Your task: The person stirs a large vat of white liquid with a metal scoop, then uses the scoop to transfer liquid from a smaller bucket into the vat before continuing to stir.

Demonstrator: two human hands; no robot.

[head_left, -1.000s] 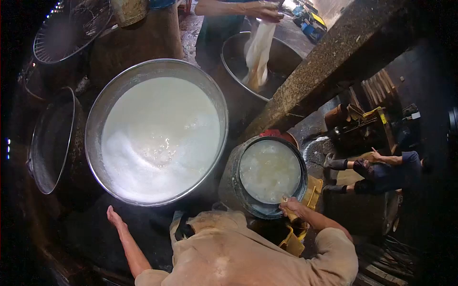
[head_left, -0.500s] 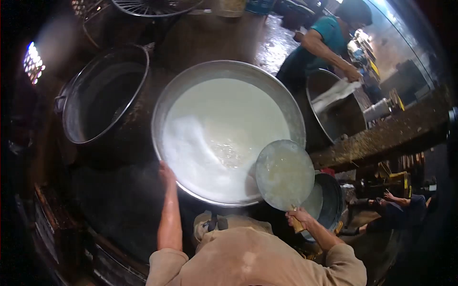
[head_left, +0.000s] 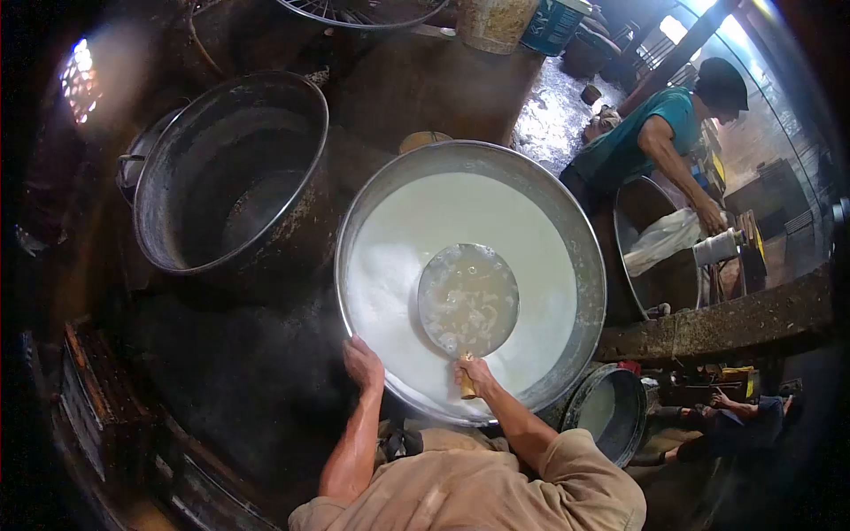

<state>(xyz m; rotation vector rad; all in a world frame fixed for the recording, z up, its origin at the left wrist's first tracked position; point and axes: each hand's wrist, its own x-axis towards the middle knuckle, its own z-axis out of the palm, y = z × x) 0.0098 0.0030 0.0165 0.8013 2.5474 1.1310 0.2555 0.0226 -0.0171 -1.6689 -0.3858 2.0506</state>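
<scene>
I see a round ladle (head_left: pixel 423 305) full of cloudy liquid (head_left: pixel 469 303), over the middle of the wide metal vat (head_left: pixel 591 270). The right hand (head_left: pixel 475 373) is closed around its short handle (head_left: pixel 467 389), towards the vat's near side; the left hand (head_left: pixel 363 363) is at the vat's near-left rim, its grip unclear to me. I judge the ladle stiff, heavy, easily spilled, perhaps slippery; the handle looks the best hold.

- Left forearm (head_left: pixel 351 442): bare, extended forward, slanting slightly inward; wrist bent outward.
- Left hand (head_left: pixel 363 364): ahead of torso (head_left: pixel 469 487), fingers pointing forward; finger curl unclear.
- Right forearm (head_left: pixel 522 427): bare below sleeve (head_left: pixel 595 465), angled forward and inward.
- Right hand (head_left: pixel 475 377): fingers curled in a grip, near midline.
- Hands apart, roughly level.
</scene>
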